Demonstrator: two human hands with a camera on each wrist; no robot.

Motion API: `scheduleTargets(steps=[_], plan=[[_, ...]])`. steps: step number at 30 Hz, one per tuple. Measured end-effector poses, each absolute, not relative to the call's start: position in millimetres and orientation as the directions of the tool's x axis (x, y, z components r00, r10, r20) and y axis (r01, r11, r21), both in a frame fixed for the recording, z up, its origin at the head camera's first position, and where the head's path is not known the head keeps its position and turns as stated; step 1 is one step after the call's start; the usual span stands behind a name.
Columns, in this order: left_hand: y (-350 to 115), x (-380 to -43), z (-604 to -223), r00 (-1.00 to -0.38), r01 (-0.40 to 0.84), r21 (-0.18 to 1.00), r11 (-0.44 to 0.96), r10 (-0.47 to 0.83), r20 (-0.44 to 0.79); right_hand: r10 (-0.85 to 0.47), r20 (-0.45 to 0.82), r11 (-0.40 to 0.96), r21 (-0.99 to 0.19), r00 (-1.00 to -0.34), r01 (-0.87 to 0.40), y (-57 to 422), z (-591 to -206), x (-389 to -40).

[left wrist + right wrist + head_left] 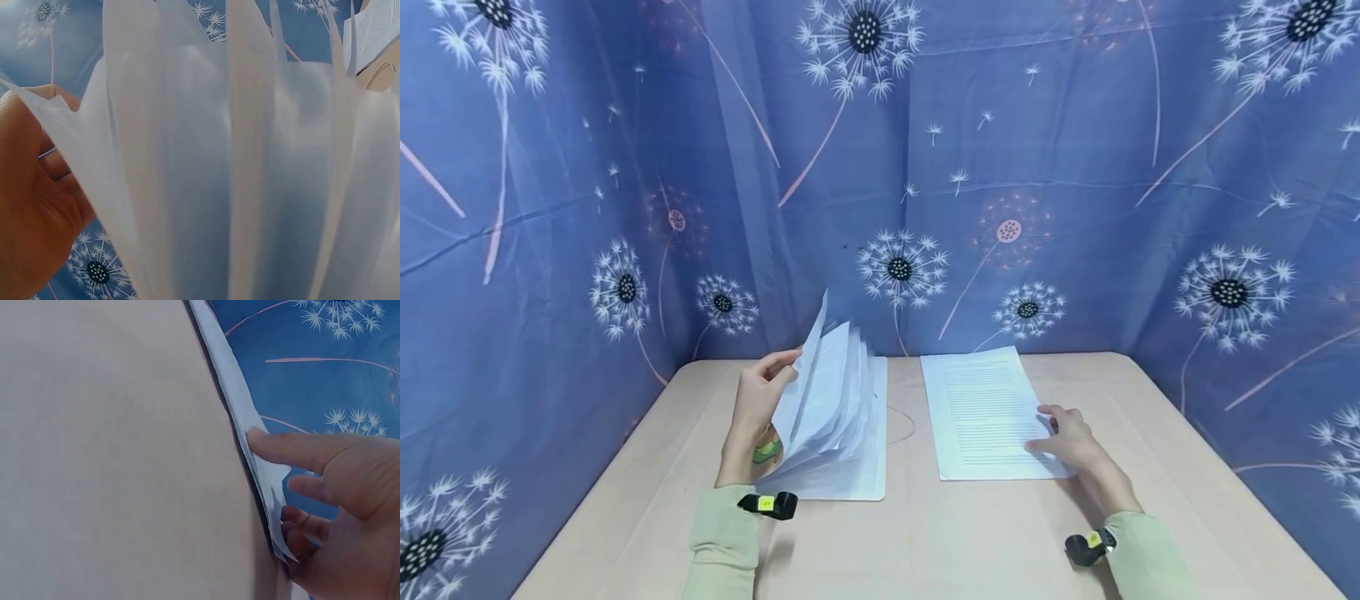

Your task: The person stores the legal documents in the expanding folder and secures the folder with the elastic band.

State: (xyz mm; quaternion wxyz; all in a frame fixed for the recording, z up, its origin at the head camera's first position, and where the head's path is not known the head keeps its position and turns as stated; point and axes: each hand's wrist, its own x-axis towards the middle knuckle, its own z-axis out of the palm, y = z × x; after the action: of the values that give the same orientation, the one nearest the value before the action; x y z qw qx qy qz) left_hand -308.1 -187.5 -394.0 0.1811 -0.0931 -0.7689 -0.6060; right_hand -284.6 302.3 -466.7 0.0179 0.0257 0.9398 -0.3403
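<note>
In the head view, a clear-pocket folder (868, 475) lies open at the left of the table, its sleeves fanned upright. My left hand (758, 400) pinches the leftmost sleeves by their outer edge. Close up in the left wrist view, translucent sleeves (194, 162) stand apart, with the left hand (44, 200) partly behind them. Right of the folder lies a small stack of printed sheets (985, 408). My right hand (1078, 442) touches its right edge, thumb and forefinger spread. In the right wrist view, the right thumb (265, 442) rests against the sheets' edge (240, 400).
The pale table (910, 542) has blue dandelion-print cloth (955, 208) around its back and sides. A green and orange picture (767, 452) shows beneath the folder's left side. A thin loop line (913, 429) lies between folder and sheets.
</note>
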Motion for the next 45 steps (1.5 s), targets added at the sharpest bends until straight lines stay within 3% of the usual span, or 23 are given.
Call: scheduleTargets(steps=[14, 23, 36, 45], plan=[[-189.6, -305.9, -393.3, -0.911, 0.376, 0.894, 0.244, -0.080, 0.405, 0.093, -0.144, 0.750, -0.641, -0.985, 0.164, 298.9, -460.2, -286.2], [-180.9, -281.4, -365.2, -0.932, 0.330, 0.908, 0.257, -0.067, 0.357, 0.096, -0.121, 0.744, -0.650, -0.988, 0.152, 298.0, -459.7, -284.1], [-180.9, -280.2, -363.1, -0.931, 0.333, 0.912, 0.239, -0.069, 0.358, 0.091, -0.150, 0.719, -0.675, -0.984, 0.170, 299.3, -459.2, -286.2], [-180.0, -280.7, -364.1, -0.936, 0.321, 0.915, 0.243, -0.069, 0.346, 0.055, -0.057, 0.703, -0.707, -0.997, 0.079, 310.4, -461.4, -282.9]])
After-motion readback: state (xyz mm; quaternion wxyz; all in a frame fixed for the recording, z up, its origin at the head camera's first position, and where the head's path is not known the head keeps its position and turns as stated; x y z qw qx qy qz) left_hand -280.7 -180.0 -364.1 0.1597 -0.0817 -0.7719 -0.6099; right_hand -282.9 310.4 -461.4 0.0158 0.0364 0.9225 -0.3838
